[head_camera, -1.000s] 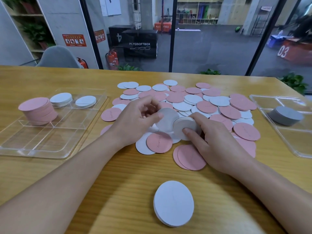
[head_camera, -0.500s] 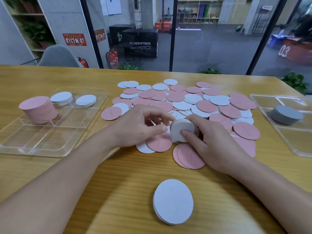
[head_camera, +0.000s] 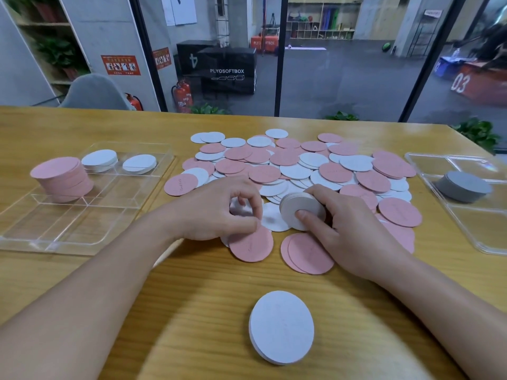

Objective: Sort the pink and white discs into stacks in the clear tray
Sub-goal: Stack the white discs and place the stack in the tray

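A pile of loose pink and white discs covers the middle of the wooden table. My right hand grips a small stack of white discs at the pile's near edge, thumb on top. Just left of it, my left hand has its fingers curled over a white disc lying in the pile and pinches it. The clear tray on the left holds a tall pink stack and two low white stacks in its far compartments.
Another white stack lies on the table close to me. A second clear tray at the right edge holds a grey disc stack. Two loose pink discs lie by my hands.
My left hand laid a white disc onto the stack in my right hand, then drew back left and down onto another white disc. The right hand stayed in place.
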A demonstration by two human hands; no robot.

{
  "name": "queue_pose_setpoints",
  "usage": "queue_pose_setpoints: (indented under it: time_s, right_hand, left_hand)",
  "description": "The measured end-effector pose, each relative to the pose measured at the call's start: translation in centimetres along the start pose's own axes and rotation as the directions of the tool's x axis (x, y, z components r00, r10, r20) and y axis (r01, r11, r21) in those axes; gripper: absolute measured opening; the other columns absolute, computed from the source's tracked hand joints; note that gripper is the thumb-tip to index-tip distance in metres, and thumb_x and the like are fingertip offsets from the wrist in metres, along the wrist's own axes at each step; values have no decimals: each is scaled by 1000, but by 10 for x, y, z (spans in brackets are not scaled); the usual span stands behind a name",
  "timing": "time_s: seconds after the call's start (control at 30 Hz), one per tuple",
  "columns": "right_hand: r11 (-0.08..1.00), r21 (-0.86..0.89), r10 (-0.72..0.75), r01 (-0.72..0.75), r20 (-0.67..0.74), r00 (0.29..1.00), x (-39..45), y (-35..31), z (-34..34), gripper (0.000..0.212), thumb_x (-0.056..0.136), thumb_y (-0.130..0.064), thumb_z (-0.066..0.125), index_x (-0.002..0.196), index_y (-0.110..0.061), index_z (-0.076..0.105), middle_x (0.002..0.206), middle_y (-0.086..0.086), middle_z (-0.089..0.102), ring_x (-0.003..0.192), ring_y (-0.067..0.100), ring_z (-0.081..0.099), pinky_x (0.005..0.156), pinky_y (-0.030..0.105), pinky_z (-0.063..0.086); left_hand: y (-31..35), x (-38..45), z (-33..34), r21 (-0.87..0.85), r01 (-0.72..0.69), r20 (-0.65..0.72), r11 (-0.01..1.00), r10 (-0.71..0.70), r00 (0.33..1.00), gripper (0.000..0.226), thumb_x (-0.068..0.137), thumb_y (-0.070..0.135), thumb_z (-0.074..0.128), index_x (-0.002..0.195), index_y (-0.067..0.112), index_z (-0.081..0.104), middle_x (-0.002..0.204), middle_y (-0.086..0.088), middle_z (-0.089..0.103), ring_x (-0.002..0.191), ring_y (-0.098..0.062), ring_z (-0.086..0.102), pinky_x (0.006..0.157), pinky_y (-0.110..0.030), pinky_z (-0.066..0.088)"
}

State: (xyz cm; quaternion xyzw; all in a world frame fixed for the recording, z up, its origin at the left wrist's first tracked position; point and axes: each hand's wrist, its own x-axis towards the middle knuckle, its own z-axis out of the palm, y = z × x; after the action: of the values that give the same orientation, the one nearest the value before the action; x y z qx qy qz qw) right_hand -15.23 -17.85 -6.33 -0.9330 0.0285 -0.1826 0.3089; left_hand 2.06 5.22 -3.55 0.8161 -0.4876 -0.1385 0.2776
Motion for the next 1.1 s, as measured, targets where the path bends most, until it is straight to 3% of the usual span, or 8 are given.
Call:
queue_pose_setpoints:
  time_s: [0.13,0.33,0.5,0.63,0.7,0.8,1.0,1.1]
  right_hand:
    - [1000,1,-1,1,1,1000,0,-1,0,8,107,-35,64,101,-32,59,79,-12,62,83,9,58,62,21,40]
    - [1000,-18,4,-4,-8,1000,1,-1,1,12,106,-35,64,100,-26,59,77,-9,61,81,11,57,64,26,41]
    - [1000,2,21,-21,-17,1000,1,-1,0,16,106,-34,65,94,-34,56,75,-11,61,75,12,55,61,25,40]
    - [1000,13,29,-28,-47,998,0,-2,-1,20,106,-34,66,90,-31,53,74,-7,61,72,14,54,62,28,41]
    - [999,21,35,-34,-53,998,0,-2,-2,18,106,-34,65,92,-27,55,75,-5,62,73,15,54,63,29,42]
    - [999,20,34,-33,-43,999,0,-4,-1,18,107,-35,65,94,-26,56,76,-5,63,74,13,55,61,24,41]
    - [999,30,13,-12,-47,999,-1,-4,-2,15,107,-35,65,96,-28,57,77,-8,63,75,12,56,62,23,41]
    - [1000,26,2,-2,-28,1000,-1,-4,-2,14,107,-35,65,97,-30,56,77,-10,63,77,11,57,61,21,41]
  left_hand:
    - [0,5,11,-4,43,-140,999,-43,989,28,92,54,84,92,28,72,102,12,68,92,-8,61,79,-26,49]
    - [11,9,25,179,115,-139,977,-90,986,54,79,73,86,121,43,70,119,20,59,111,0,53,89,-25,46]
    - [15,12,32,92,174,-139,980,-160,977,53,80,61,89,120,43,60,121,22,55,115,-4,48,86,-23,42]
    - [11,11,27,-163,206,-163,965,-232,959,54,79,40,95,115,41,55,101,16,67,82,-7,65,62,-38,56]
    - [7,12,22,-213,156,-233,965,-205,950,42,87,27,90,116,35,62,90,13,71,70,-5,61,67,-33,53]
    - [5,10,12,-301,100,-305,948,-195,932,7,100,18,79,103,23,76,88,6,77,70,-3,61,64,-18,48]
    - [5,8,8,-411,66,-301,909,-203,932,33,110,33,69,89,10,79,84,-6,75,72,-5,64,60,-12,46]
    - [4,8,7,-383,49,-268,922,-162,950,6,98,17,84,98,13,80,98,-2,79,80,-15,71,70,-19,55]
